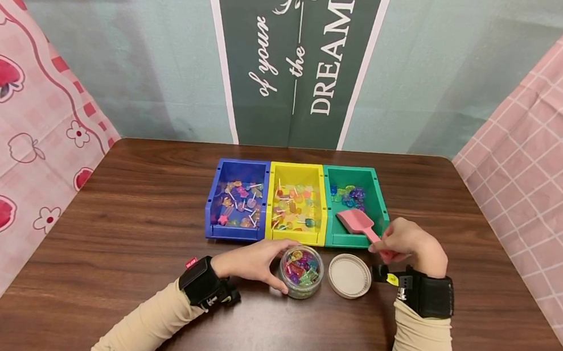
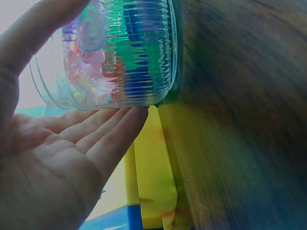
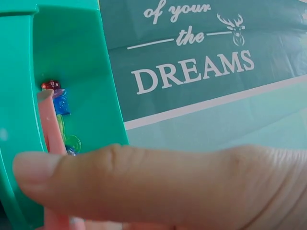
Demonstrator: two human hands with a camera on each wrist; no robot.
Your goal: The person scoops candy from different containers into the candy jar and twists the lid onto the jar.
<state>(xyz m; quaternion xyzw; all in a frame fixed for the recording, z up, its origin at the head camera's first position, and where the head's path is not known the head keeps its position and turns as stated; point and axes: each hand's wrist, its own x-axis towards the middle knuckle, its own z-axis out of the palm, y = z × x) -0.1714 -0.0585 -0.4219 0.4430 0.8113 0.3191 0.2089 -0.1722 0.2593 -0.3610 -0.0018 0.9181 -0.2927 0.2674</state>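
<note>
My left hand holds a clear round jar on the table, thumb on one side and fingers on the other. Colourful translucent beads fill much of the jar, and its ridged wall shows in the left wrist view. The handle of a pink scoop is gripped by my right hand, with the scoop's blade inside the green bin. Blue, purple and green beads lie towards the bin's back. In the right wrist view my thumb crosses in front of the scoop.
Left of the green bin, a yellow bin and a blue bin stand joined in a row, each with small charms inside. A round pale lid lies between the jar and my right wrist. Behind the brown table hangs a printed cloth.
</note>
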